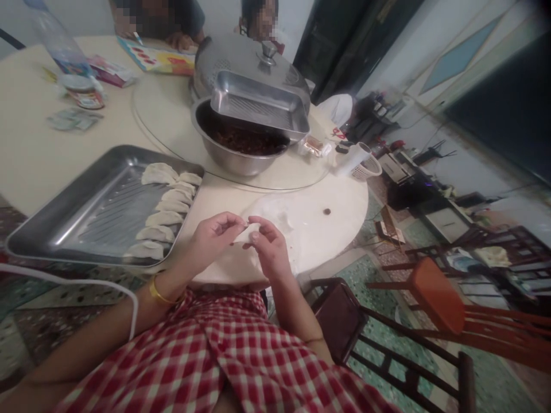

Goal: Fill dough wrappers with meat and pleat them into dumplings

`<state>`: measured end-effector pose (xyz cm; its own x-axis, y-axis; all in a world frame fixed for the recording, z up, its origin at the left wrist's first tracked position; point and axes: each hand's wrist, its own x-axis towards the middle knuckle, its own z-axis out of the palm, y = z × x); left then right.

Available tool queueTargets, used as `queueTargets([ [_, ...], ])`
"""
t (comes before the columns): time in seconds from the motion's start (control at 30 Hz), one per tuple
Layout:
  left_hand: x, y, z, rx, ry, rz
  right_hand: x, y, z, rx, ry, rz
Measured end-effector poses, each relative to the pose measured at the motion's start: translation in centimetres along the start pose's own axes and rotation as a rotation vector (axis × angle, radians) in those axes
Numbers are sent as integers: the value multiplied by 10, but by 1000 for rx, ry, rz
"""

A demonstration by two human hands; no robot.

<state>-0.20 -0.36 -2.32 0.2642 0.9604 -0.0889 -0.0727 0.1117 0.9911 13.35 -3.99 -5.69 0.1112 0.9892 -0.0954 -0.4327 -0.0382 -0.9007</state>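
Note:
Just over the table's near edge, a pale dumpling [246, 234] is pinched between my two hands, partly covered by the fingers. My left hand [218, 232] is closed on its left end, thumb and fingertips together. On the other end, my right hand [269, 244] grips with bent fingers. To the left lies a metal tray [86, 183] with several folded dumplings [164, 218] in a row along its right side. A steel bowl [241, 163] of dark filling [247, 140] stands beyond my hands. White flour [275, 212] is spread on the table under and behind them.
A smaller metal tray [262, 109] rests across the bowl, before a large lidded pan [241, 57]. A bottle [64, 49] and jar [84, 90] stand far left. Two people sit opposite. Chairs [439, 292] are at the right; a white cable [86, 281] crosses at left.

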Motion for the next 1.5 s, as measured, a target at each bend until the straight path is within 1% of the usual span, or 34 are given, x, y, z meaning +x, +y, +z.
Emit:
queueTargets([
  [0.13, -3, 5, 0, 31, 8, 15, 0, -7, 4, 70, 18, 73],
  [0.27, -5, 6, -1, 86, 7, 14, -1, -10, 6, 37, 28, 51],
  [0.33, -6, 8, 0, 97, 16, 10, -2, -9, 7, 23, 29, 5],
  [0.47, -6, 13, -1, 46, 13, -2, -5, -9, 7, -54, 64, -118],
  [0.57, -5, 13, -5, 60, -7, 7, -7, -9, 7, -183, 95, -212],
  [0.7, -6, 10, -11, 170, -28, 81, -11, -9, 9, -394, 136, -305],
  [0.77, -6, 8, -13, 222, -59, 120, -12, -10, 9, -472, 129, -370],
  [0.87, -7, 7, -16, 292, -111, 187, -13, -12, 10, -553, 83, -473],
  [0.97, -7, 10, -19, 367, -148, 241, -14, -14, 10, -582, 36, -530],
  [1.13, -11, 20, -21, 464, -184, 319, -15, -15, 10, -609, 36, -531],
  [1.3, -14, 24, -18, 544, -137, 404, -17, -15, 12, -587, 63, -547],
  [1.37, -15, 24, -18, 568, -125, 396, -18, -16, 14, -589, 77, -563],
  [1.5, -17, 28, -19, 630, -137, 297, -19, -18, 15, -590, 62, -576],
])
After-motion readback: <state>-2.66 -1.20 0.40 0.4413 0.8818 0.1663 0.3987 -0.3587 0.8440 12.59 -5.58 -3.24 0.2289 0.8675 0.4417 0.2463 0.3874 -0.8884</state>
